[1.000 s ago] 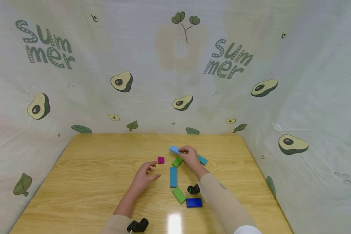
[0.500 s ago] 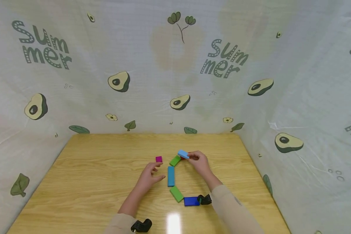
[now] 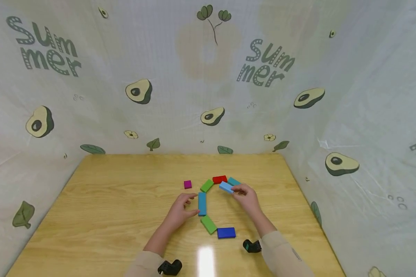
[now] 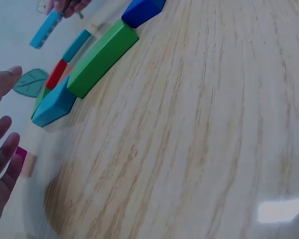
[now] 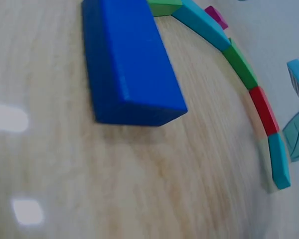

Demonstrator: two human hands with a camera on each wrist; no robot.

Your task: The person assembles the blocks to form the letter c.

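Note:
My right hand (image 3: 247, 199) pinches a light blue block (image 3: 225, 187) by its right end, held up off the table just in front of a teal block (image 3: 234, 181). My left hand (image 3: 181, 210) has its fingers spread beside the upright-lying blue block (image 3: 202, 204); whether a fingertip touches it I cannot tell. A curved row of blocks lies on the table: dark blue (image 3: 226, 232), green (image 3: 208, 224), blue, another green block (image 3: 207, 185), red (image 3: 220, 179) and teal. In the left wrist view, the raised light blue block (image 4: 46, 31) appears beyond the row.
A small magenta cube (image 3: 187, 184) sits left of the row's back part. The wooden table (image 3: 124, 207) is bounded at the back and sides by a printed cloth (image 3: 180, 127). Black wrist cameras (image 3: 252, 246) are worn on both arms.
My right hand has carried the light blue block rightward and towards me from the back, uncovering the red and teal blocks. My left hand has shifted slightly right, towards the blue block.

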